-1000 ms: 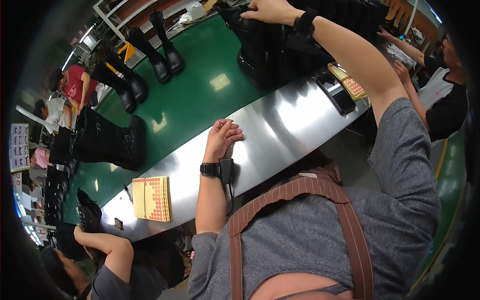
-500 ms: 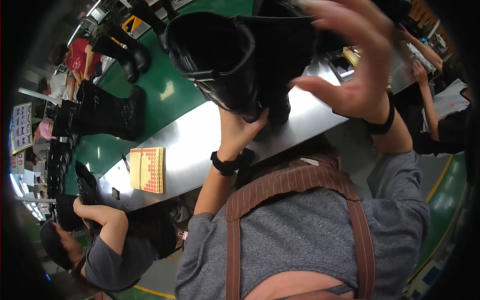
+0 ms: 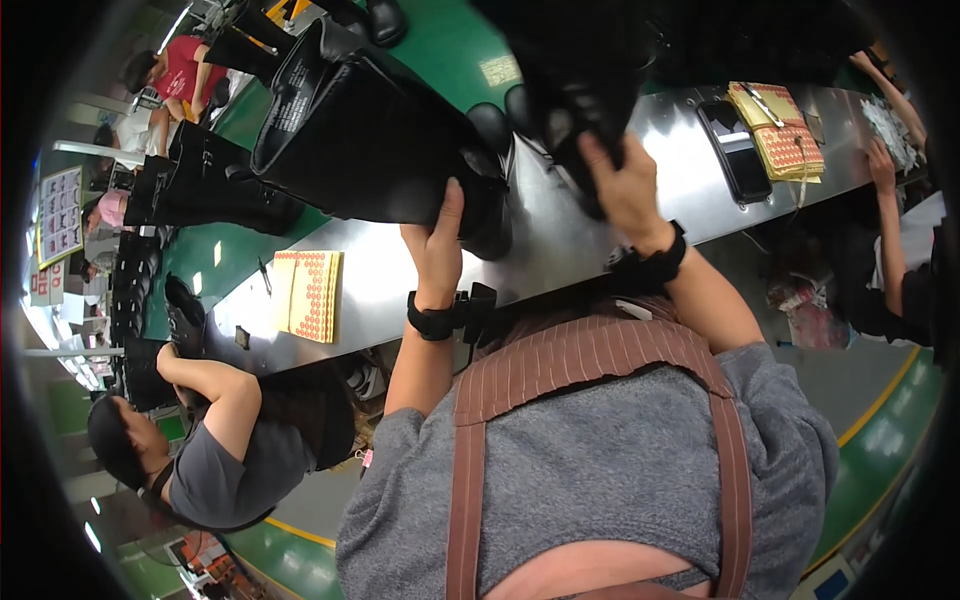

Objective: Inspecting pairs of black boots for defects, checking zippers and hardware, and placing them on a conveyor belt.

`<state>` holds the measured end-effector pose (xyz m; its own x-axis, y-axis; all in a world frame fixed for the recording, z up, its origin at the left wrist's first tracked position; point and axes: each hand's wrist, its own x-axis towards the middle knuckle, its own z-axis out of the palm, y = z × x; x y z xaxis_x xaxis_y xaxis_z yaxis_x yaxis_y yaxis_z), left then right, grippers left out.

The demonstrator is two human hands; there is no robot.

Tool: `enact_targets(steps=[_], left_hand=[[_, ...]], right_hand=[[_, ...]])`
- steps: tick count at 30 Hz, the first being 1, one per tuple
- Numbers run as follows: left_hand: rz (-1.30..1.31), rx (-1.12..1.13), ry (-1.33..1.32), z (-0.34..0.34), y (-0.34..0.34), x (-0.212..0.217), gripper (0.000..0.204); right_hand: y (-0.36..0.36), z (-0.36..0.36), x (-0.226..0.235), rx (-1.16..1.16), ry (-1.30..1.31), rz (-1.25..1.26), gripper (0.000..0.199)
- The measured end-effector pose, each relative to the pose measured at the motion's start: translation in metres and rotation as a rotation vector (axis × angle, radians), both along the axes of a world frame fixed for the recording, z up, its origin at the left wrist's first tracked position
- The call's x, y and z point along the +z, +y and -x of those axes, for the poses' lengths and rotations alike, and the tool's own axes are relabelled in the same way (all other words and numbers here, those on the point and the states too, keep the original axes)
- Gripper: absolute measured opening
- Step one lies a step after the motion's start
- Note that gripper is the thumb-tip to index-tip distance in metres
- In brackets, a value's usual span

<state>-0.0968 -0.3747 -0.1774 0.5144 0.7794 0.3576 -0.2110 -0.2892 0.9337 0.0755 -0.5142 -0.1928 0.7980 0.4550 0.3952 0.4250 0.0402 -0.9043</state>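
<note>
My left hand [image 3: 435, 252] is closed round the foot end of a tall black boot [image 3: 375, 135], thumb on its near side. The boot leans to the left, its wide shaft opening facing the far left and pale print showing on the lining. In my right hand [image 3: 632, 195] is a second black boot [image 3: 565, 70], gripped low near the foot; its upper part is dark and smeared by motion. Both boots are over the shiny metal strip of the bench [image 3: 380, 262], their feet close together. My fingers behind each boot are partly hidden.
Yellow cards with red dots [image 3: 308, 296] lie left, with another bundle [image 3: 785, 135] at right beside a black phone [image 3: 735, 150]. More black boots [image 3: 215, 180] stand on the green surface. Co-workers sit at left [image 3: 235, 440] and right [image 3: 890, 230].
My right hand has come down from its raised, open pose and taken hold of the second boot. The first boot has tipped left in my left hand, and the two boots have moved apart.
</note>
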Motion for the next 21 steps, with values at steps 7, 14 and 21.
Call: enact_targets(steps=[7,14,21], left_hand=[[-0.003,0.051,-0.081,0.008,0.009,-0.011,0.022],[0.081,0.011,-0.123,0.008,0.006,-0.014,0.020],[-0.219,0.167,-0.027,0.003,-0.006,-0.021,0.031]], right_hand=[[-0.052,-0.043,0.008,-0.243,-0.238,-0.100,0.025],[-0.066,-0.040,-0.017,-0.370,-0.335,-0.125,0.033],[-0.059,0.006,0.006,0.242,-0.505,0.020,0.018]])
